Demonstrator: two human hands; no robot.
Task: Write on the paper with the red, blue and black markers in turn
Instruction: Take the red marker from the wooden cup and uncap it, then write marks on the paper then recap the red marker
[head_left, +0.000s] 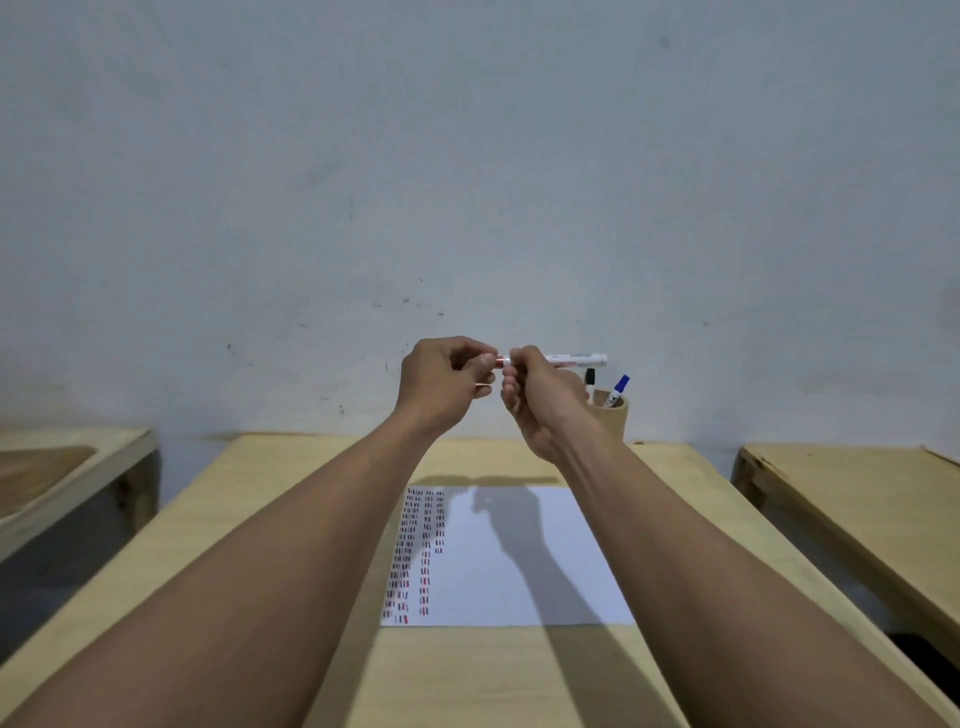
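Both my arms are raised above the desk. My right hand (535, 400) grips the white barrel of the red marker (574, 359), which lies level and points left. My left hand (441, 387) is closed on its red cap end (500, 360), right against my right fingers. Whether the cap is on or off the tip I cannot tell. Below lies the white paper (519, 566) with columns of short red, blue and black strokes along its left side. The blue marker (618, 389) and the black marker (590, 382) stand in a wooden cup (613, 418) at the desk's far right.
The paper rests on a light wooden desk (291, 519) that meets a grey wall. A second wooden table (857, 499) stands to the right across a gap, and a wooden bench (72, 467) to the left. My arms cast shadows over the sheet.
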